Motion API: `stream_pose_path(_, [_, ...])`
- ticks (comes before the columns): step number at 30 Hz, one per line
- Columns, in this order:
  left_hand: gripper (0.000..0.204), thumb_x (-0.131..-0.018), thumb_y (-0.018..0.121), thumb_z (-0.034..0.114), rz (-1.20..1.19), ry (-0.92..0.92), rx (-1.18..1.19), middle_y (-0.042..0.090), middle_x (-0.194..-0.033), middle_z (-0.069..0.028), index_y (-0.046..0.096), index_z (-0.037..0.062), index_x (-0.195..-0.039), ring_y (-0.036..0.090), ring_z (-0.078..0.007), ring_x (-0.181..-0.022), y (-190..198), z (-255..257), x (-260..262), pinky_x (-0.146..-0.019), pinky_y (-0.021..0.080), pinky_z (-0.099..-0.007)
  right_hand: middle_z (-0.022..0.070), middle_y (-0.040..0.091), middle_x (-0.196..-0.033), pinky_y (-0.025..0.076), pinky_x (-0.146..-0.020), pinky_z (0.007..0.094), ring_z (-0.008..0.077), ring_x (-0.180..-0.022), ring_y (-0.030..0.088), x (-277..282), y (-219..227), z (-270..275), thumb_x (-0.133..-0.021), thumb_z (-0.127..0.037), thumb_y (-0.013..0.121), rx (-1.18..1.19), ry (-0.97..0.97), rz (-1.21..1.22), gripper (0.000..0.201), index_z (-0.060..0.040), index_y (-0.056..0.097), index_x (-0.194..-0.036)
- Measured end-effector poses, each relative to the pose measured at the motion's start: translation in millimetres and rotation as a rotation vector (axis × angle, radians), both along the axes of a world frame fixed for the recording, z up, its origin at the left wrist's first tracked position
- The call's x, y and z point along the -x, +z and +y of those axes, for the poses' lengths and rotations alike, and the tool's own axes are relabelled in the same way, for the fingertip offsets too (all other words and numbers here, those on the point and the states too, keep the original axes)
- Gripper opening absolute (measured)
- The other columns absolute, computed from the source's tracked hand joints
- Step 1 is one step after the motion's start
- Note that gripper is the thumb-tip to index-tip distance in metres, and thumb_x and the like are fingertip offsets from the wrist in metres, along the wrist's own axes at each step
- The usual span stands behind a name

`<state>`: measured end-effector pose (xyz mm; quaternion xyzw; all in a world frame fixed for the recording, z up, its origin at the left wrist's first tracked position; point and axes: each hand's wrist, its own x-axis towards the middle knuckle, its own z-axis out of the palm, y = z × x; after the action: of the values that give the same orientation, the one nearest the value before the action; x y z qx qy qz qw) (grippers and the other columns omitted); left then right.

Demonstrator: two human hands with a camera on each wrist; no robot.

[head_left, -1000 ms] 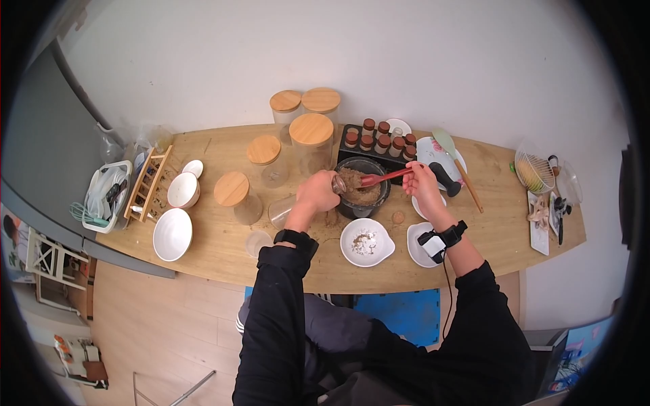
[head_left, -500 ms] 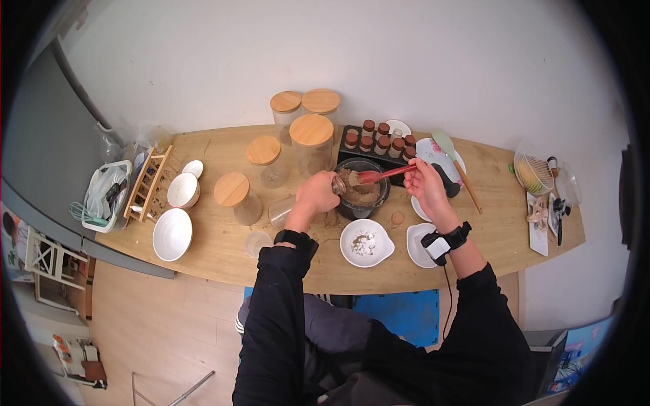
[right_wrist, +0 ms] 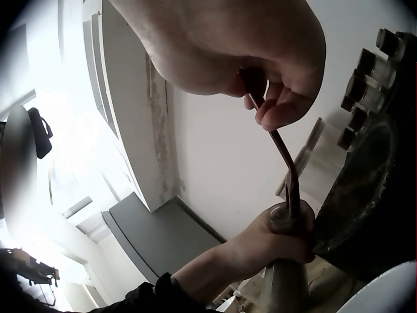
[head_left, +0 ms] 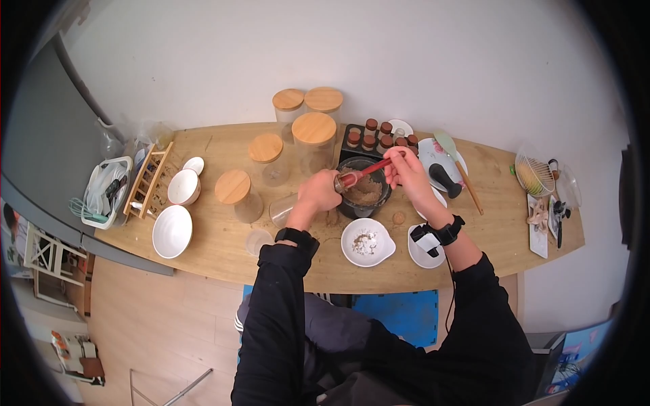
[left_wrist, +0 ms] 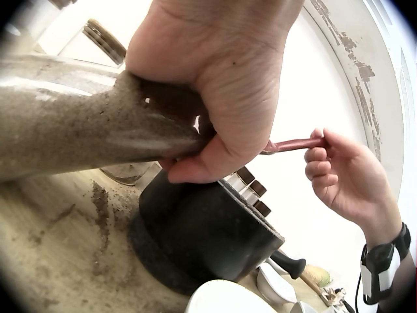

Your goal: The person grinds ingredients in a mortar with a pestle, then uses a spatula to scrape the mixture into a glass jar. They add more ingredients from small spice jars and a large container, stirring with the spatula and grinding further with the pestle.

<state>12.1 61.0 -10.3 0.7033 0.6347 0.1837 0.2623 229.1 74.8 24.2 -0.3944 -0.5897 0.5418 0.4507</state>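
Note:
The left hand (head_left: 319, 192) grips a glass jar (left_wrist: 78, 120) near its mouth; the jar lies tilted and holds brown powder. Pinched by its handle in the right hand (head_left: 409, 178) is a red spoon (head_left: 369, 168), whose head is at the jar's mouth. In the right wrist view the spoon (right_wrist: 287, 160) slopes down into the jar's mouth (right_wrist: 283, 218). Beside the jar's mouth stands a black mortar (left_wrist: 202, 228) with brown powder (head_left: 365, 191) inside.
Lidded glass jars (head_left: 313, 128) stand behind the left hand, and a spice rack (head_left: 352, 150) behind the mortar. A white bowl (head_left: 349, 254) with powder sits in front. Right of it are a black pestle (head_left: 443, 178) and a spatula (head_left: 467, 181). More bowls (head_left: 172, 232) stand at left.
The right hand has moved left, bringing the spoon's head from over the mortar to the jar's mouth. The left hand has stayed nearly still on the jar.

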Motion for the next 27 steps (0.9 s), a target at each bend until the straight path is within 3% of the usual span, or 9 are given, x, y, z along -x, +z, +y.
stream_pose_path(4, [0.037,-0.068,0.063,0.012,-0.031,0.007,0.051,0.066,-0.097,-0.0116,0.064,0.0134,-0.105,0.061,-0.0307,-0.096,4.6,-0.4,-0.8,-0.080,0.048,-0.0379,0.0003,0.054,-0.075,0.042,-0.053,0.0194,0.0055,-0.062,0.051,15.6,17.1,-7.5,-0.099,-0.024,0.044,-0.155,0.141,-0.183,0.021,-0.0058,0.054,-0.102])
stream_pose_path(11, [0.038,-0.067,0.063,0.012,0.001,0.001,0.049,0.066,-0.097,-0.0113,0.064,0.0136,-0.105,0.061,-0.0301,-0.095,3.3,-0.1,-0.6,-0.079,0.048,-0.0377,-0.0009,0.053,-0.073,0.040,-0.053,0.0190,0.0050,-0.063,0.049,14.4,17.3,-3.5,-0.099,-0.023,0.044,-0.103,0.107,-0.205,0.021,-0.0059,0.055,-0.099])
stream_pose_path(15, [0.035,-0.066,0.063,0.009,-0.016,-0.003,-0.003,0.065,-0.097,-0.0111,0.064,0.0125,-0.100,0.061,-0.0307,-0.095,-2.7,1.2,0.1,-0.079,0.048,-0.0373,-0.0009,0.053,-0.069,0.036,-0.050,0.0189,0.0042,-0.058,0.046,11.1,17.4,-1.2,-0.098,-0.023,0.046,-0.209,0.021,-0.180,0.020,-0.0059,0.056,-0.097])
stream_pose_path(20, [0.026,-0.066,0.062,0.008,-0.021,-0.027,0.008,0.064,-0.095,-0.0107,0.063,0.0114,-0.092,0.061,-0.0306,-0.094,-2.2,2.5,1.9,-0.078,0.048,-0.0386,-0.0016,0.050,-0.064,0.031,-0.047,0.0184,0.0039,-0.052,0.040,-11.0,18.5,13.4,-0.097,-0.024,0.047,-0.111,-0.211,-0.030,0.022,-0.0047,0.056,-0.096])
stream_pose_path(22, [0.022,-0.065,0.063,0.007,-0.046,-0.017,-0.001,0.063,-0.093,-0.0085,0.063,0.0117,-0.086,0.061,-0.0282,-0.092,-3.7,2.3,1.3,-0.077,0.047,-0.0360,-0.0022,0.050,-0.064,0.033,-0.049,0.0189,0.0038,-0.054,0.042,-23.8,17.5,18.7,-0.097,-0.025,0.047,-0.131,-0.240,-0.077,0.023,-0.0041,0.057,-0.096])
stream_pose_path(27, [0.022,-0.064,0.063,0.007,-0.031,-0.007,-0.008,0.063,-0.094,-0.0077,0.063,0.0121,-0.086,0.061,-0.0274,-0.093,-4.8,2.7,1.1,-0.077,0.047,-0.0356,0.0026,0.058,-0.067,0.042,-0.057,0.0232,0.0081,-0.062,0.054,-31.2,6.5,20.9,-0.096,-0.029,0.049,-0.359,-0.261,-0.616,0.029,-0.0021,0.058,-0.091])
